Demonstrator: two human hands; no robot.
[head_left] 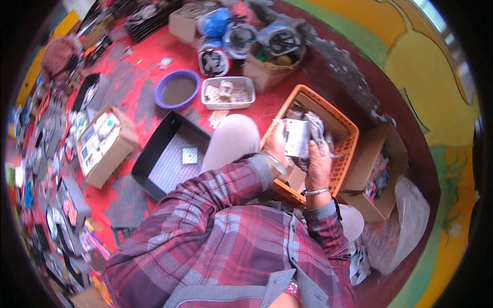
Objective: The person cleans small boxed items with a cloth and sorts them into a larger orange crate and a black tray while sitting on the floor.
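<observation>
Over an orange plastic basket [351, 154], my left hand [276, 142] is closed on the left edge of a white, flat rectangular piece [296, 137] with dark marks; its exact kind is unclear. My right hand [319, 167] grips a crumpled grey rag [315, 128] against the right side of that piece. Pieces of cardboard lie inside the basket, partly covered by my hands. Left of my knee sits a black tray [149, 149] holding a small white patterned square [189, 155].
A purple basin [159, 96] of murky liquid and a white basket [228, 106] stand ahead. Cardboard boxes flank me, one with white items [110, 164], another [362, 177] beside a clear plastic bag [408, 226]. Filled bags [239, 40] sit ahead; clutter lines the far left.
</observation>
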